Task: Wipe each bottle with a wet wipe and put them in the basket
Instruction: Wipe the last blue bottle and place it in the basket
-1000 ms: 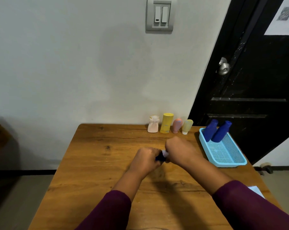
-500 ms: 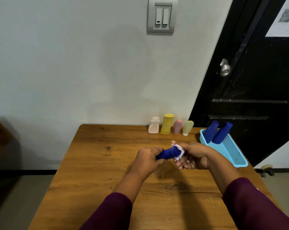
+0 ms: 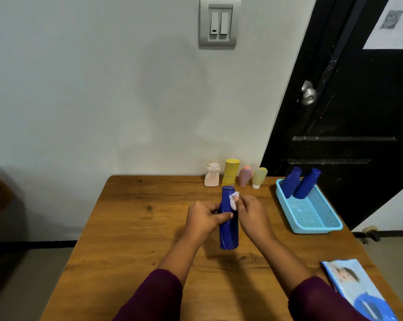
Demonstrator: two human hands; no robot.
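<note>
At a brown wooden table point(image 3: 131, 228), the left hand point(image 3: 205, 218) grips a dark blue plastic bottle point(image 3: 228, 232) round its middle, roughly upright. The right hand point(image 3: 253, 216), just beside it, pinches a small white wet wipe point(image 3: 233, 200) against the bottle's upper part. Farther right of the right hand sits a light blue mesh plastic basket point(image 3: 311, 229), with two more dark blue bottles point(image 3: 297, 184) leaning at its far end.

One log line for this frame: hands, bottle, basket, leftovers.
left hand: grips blue bottle | right hand: holds wipe against its neck | basket: two blue bottles inside | table rear: four bottles standing
</note>
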